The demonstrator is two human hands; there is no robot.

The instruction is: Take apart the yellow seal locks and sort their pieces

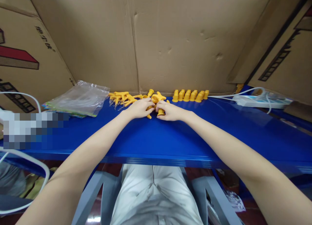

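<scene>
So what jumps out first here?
The left hand and right hand meet at the middle of the blue table, both closed on a yellow part. Behind them, by the cardboard wall, a row of yellow caps stands right of a yellow pile; clear bags lie far left.

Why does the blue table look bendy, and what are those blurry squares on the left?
In the head view the wide lens bows the blue table and stretches the arms toward the corners; the squares are a blocked-out patch, not focus blur; the plastic bags show soft glare; the left hand and right hand, holding yellow pieces, look sharp.
</scene>
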